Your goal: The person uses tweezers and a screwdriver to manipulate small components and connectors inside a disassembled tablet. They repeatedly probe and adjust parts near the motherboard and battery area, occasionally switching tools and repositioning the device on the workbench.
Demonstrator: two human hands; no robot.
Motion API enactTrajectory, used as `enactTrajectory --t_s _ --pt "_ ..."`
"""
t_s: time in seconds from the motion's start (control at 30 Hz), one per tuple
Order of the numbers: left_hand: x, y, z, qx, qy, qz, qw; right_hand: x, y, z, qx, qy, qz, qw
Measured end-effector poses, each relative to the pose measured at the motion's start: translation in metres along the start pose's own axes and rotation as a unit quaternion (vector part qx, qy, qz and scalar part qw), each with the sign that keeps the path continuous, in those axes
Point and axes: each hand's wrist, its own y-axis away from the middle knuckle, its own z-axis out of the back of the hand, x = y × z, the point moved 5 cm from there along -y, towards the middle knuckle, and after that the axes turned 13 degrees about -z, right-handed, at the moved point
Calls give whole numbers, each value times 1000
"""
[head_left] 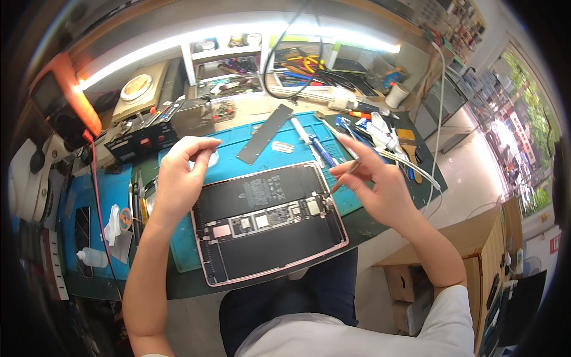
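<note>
An opened tablet (270, 223) with a pinkish metal rim lies across the bench edge in front of me, its battery cells and circuit board bare. My right hand (375, 187) pinches a thin, pointed tool (345, 177), whose tip comes down by the tablet's right edge near the end of the board. My left hand (185, 172) is raised over the tablet's upper left corner with curled fingers and the thumb against them. Next to those fingertips is a small white dish (212, 159), partly covered; whether the fingers hold anything is hidden.
Beyond the tablet, a long dark strip (264, 135) and a blue-and-white syringe-like tube (322, 149) lie on a blue mat (235, 135). Tools and tubes crowd the right side. An orange-cased meter (74, 95), red cable (95, 178) and white bottle (92, 257) are at left.
</note>
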Motion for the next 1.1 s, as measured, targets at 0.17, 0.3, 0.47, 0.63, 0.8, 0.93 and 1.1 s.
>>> enactTrajectory --t_s 0.17,0.3,0.47,0.63,0.8,0.93,1.1 --pt "-2 5 7 -33 -159 -114 980 24 -33 -32 -56 -153 55 985" --pt "0 7 8 -34 -209 -119 970 25 -78 -82 -49 -201 66 976" --pt "2 11 13 -39 -280 -122 951 21 -112 -109 -66 -187 63 978" --pt "-3 9 11 -40 -311 -133 940 11 -122 -117 -106 -175 45 978" --pt "-7 8 8 -36 -299 -132 944 6 -127 -121 -65 -216 13 974" --pt "-3 9 5 -36 -264 -129 955 2 -127 -122 -56 -244 12 968" --pt "7 11 -3 -21 -110 -51 992 20 -113 -111 -49 -274 35 960"
